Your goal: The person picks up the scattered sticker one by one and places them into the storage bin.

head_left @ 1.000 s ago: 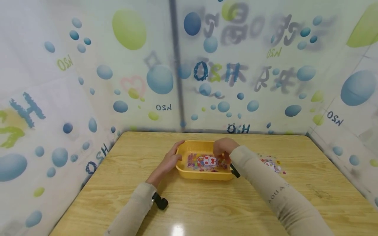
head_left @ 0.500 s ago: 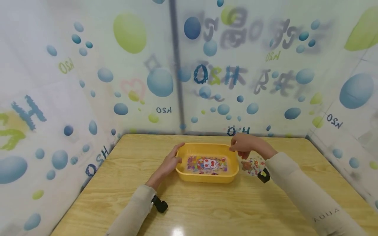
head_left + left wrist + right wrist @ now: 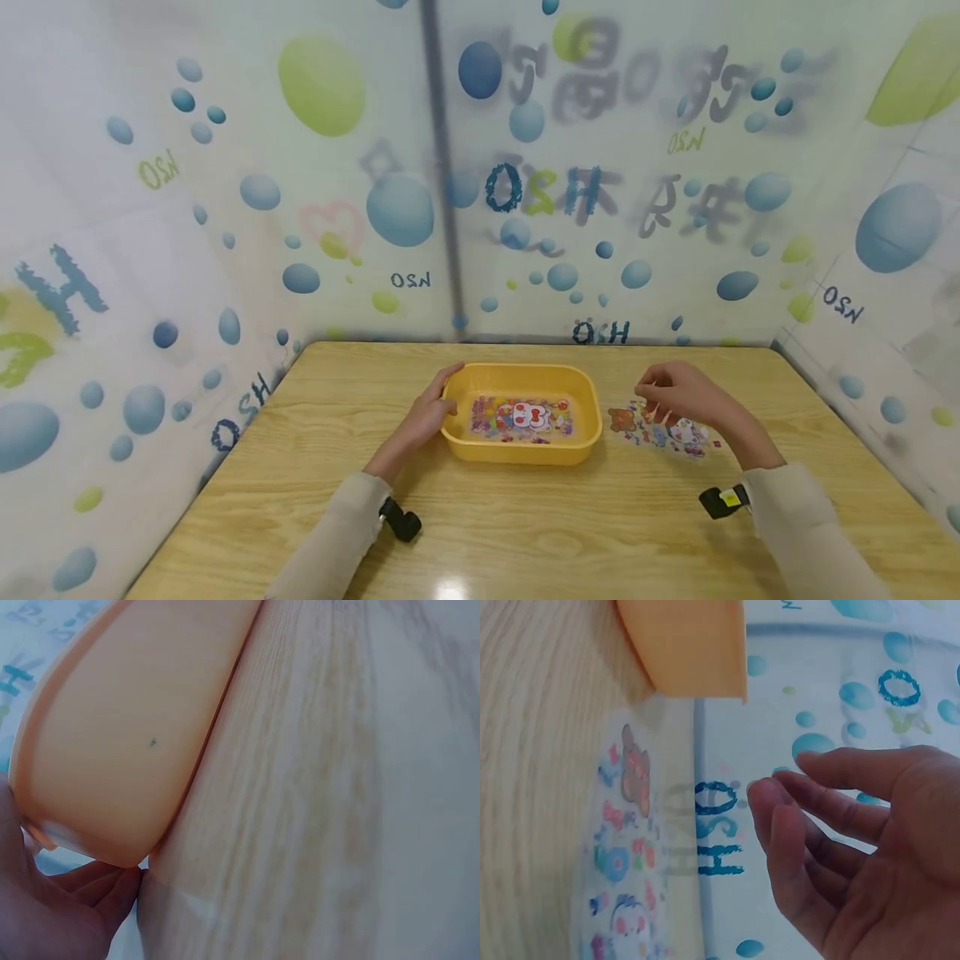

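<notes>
A yellow plastic tray (image 3: 517, 453) stands on the table, and a colourful sheet with a white cartoon rabbit (image 3: 528, 415) lies inside it. My left hand (image 3: 425, 417) grips the tray's left end, thumb over the rim and fingers along the outside; the left wrist view shows those fingers (image 3: 97, 892) low against the wall. To the right of the tray lies a clear sticker sheet (image 3: 663, 437) printed with a brown bear and other small figures. Above that sheet hovers my right hand (image 3: 690, 396), its fingers loosely bent. Nothing shows between thumb and fingers in the right wrist view.
The wood-grain table (image 3: 555, 525) reaches back to a white curtain-like wall (image 3: 525, 275) with blue and green bubbles and lettering. Side panels with the same print flank the table. Each wrist bears a small black device.
My right hand has come out of the tray and moved right, over the sticker sheet beside it. The left hand keeps its grip on the tray's left end.
</notes>
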{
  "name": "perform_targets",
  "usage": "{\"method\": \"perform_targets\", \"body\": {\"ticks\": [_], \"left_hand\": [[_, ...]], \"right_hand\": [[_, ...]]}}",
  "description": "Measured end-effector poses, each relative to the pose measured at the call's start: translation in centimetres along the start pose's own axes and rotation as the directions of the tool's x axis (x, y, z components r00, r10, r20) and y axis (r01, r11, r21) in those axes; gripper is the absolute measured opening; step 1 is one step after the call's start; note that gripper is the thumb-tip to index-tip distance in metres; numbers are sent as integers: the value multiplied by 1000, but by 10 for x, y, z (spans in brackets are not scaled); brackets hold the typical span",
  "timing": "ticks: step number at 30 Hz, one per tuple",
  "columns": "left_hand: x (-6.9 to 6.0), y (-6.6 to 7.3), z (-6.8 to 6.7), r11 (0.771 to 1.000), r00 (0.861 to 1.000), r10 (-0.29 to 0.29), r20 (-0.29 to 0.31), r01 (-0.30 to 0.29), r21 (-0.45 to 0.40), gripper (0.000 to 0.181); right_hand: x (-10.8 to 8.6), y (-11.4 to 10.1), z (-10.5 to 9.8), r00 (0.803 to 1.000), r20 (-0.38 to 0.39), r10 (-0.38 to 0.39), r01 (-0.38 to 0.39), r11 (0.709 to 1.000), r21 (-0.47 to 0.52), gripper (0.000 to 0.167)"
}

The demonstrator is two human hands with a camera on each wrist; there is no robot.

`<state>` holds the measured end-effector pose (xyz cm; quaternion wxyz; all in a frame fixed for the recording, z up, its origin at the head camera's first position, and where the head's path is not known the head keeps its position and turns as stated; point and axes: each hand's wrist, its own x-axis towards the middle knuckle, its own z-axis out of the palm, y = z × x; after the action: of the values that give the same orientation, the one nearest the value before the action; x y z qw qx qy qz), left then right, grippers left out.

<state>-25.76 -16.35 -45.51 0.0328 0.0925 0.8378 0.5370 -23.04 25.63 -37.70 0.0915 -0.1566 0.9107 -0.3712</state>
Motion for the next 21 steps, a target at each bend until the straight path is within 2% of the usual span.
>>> {"method": "perform_targets", "body": {"ticks": [6,9,12,15,21], "left_hand": [[1,-1,-1,1000,1000,9,8,-9,1,80],[2,-1,-2,1000,1000,15,3,-15,6,79],[2,-1,-2,1000,1000,20,2,-20,10,79],[2,-2,-1,1000,1000,20,2,-20,8,79],[0,0,0,1000,1000,14,-4,-14,13,79]], "right_hand": [[-7,24,7,992,-119,28,-32,999,-36,27],[-9,33,4,990,-143,-7,-2,998,-58,26],[-12,44,-2,989,-144,-45,27,992,-121,27],[-15,58,-6,988,-153,-12,-17,982,-186,29],[-18,77,-13,974,-209,89,-152,939,-308,38]]}}
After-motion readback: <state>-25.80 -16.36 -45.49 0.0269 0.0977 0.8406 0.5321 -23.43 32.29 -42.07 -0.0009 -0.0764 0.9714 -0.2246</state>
